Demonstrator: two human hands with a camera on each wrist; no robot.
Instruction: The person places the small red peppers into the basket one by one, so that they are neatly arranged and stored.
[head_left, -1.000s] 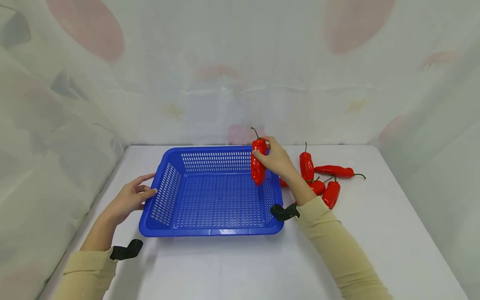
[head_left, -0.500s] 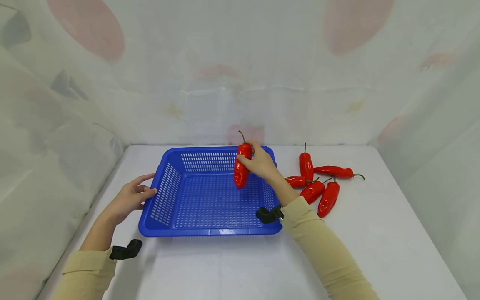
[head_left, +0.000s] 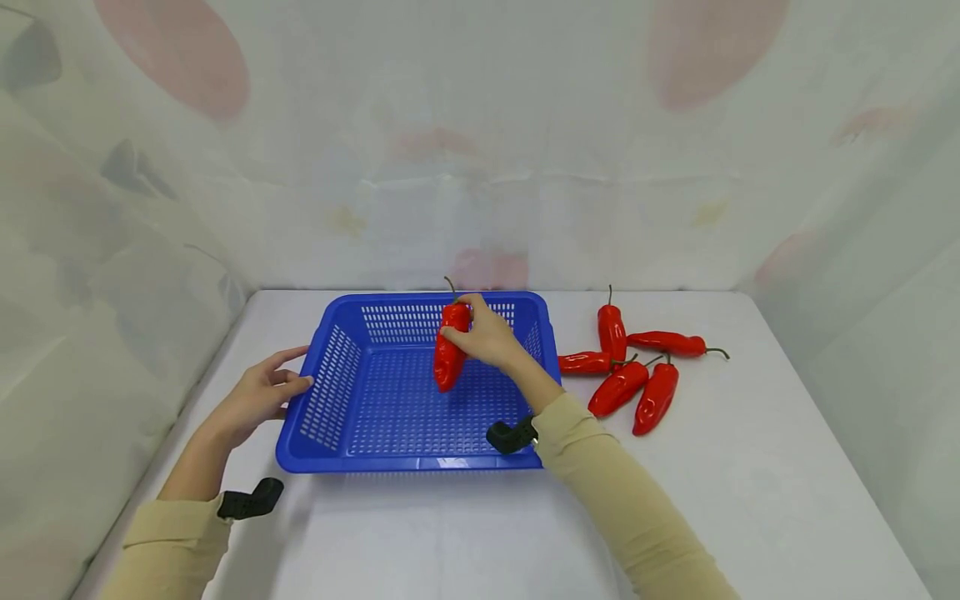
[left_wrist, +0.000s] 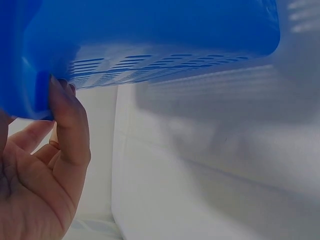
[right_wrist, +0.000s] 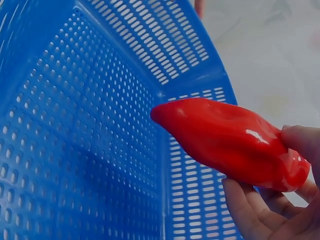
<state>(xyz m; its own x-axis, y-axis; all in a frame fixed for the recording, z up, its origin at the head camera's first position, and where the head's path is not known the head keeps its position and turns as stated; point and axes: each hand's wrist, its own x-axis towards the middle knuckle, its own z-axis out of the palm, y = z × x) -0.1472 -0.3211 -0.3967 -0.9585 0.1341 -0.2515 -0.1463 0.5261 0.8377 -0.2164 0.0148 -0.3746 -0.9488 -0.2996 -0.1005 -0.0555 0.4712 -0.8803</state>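
Note:
A blue perforated plastic basket [head_left: 442, 463] stands on the white table, its inside bare. My left hand [head_left: 258, 390] grips the basket's left rim; the left wrist view shows curled fingers [left_wrist: 72, 125] under the edge. My right hand [head_left: 487, 335] pinches a glossy red chili pepper [head_left: 450, 350] near its stem end and holds it over the basket, tip pointing down. In the right wrist view the pepper [right_wrist: 225, 140] hangs above the basket's holed floor, thumb on one side and fingers on the other.
Several more red peppers [head_left: 656, 400] lie in a loose group on the table [head_left: 765, 467] right of the basket. One pepper [head_left: 587, 362] lies right by the basket's right side. A pale patterned curtain [head_left: 480, 167] hangs behind and at both sides.
My right hand has carried the pepper leftward and slightly down, from the basket's right edge to over its middle. My left hand has stayed on the rim.

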